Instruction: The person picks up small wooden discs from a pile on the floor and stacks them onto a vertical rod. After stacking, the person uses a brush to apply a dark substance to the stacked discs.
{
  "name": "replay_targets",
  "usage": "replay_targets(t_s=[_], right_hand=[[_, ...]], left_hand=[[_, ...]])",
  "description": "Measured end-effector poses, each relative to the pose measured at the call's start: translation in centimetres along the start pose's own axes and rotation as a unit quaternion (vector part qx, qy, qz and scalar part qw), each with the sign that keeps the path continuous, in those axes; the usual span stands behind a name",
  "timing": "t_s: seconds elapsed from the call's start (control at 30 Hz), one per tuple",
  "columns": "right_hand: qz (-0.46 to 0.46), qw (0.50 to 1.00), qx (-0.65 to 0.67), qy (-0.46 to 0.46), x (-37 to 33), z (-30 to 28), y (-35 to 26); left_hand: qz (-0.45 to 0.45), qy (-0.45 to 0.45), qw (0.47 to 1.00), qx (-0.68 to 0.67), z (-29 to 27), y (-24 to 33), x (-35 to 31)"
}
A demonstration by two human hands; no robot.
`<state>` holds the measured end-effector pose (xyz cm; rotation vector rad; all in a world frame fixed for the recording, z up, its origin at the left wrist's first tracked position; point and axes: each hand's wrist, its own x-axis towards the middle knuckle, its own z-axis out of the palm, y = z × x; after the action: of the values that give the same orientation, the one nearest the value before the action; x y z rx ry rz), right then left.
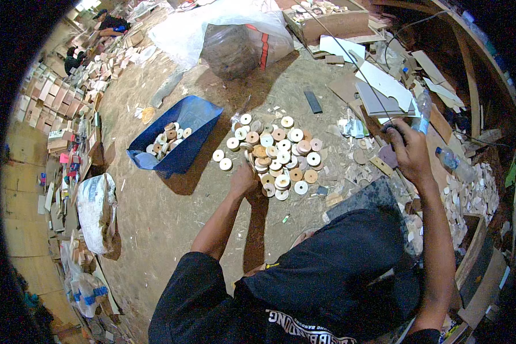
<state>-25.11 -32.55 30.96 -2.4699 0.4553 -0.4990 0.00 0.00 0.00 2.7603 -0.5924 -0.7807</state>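
Observation:
Many round wooden discs (283, 156), pale and brown with a hole through the middle, lie in a loose pile on the floor before me. At the pile's left edge my left hand (245, 179) has its fingers curled in against a wooden disc; the fingertips are partly hidden. Far to the right, my right hand (407, 144) is raised and closed around the lower end of a long thin rod (350, 57), which slants up and left to the top of the view. A blue scoop-shaped container (198, 123) with several similar discs stands left of the pile.
A clear plastic sack (275, 40) with a dark bulk lies beyond the pile. White board offcuts (384, 80) and plastic bottles (456, 163) crowd the right side. A white sack (97, 212) and stacked wood blocks (57, 94) line the left. Two people sit at the far left.

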Motion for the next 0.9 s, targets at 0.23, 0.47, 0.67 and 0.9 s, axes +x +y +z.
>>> replay_targets(t_s=[0.23,0.47,0.67,0.9], right_hand=[[-0.019,1.0,-0.015,-0.014,0.0,0.0,0.3],[-0.027,1.0,-0.007,0.005,-0.4,-0.5,0.3],[-0.016,1.0,-0.021,-0.014,0.0,0.2,0.2],[0.005,1.0,-0.003,-0.01,-0.3,0.2,0.5]], left_hand=[[0.021,0.086,0.989,0.117,0.6,2.4,0.1],[-0.028,0.023,0.999,0.041,-0.2,2.3,0.5],[-0.061,0.094,0.994,0.0,-0.5,2.9,-1.0],[-0.066,0.085,0.994,0.007,-0.8,3.0,-1.8]])
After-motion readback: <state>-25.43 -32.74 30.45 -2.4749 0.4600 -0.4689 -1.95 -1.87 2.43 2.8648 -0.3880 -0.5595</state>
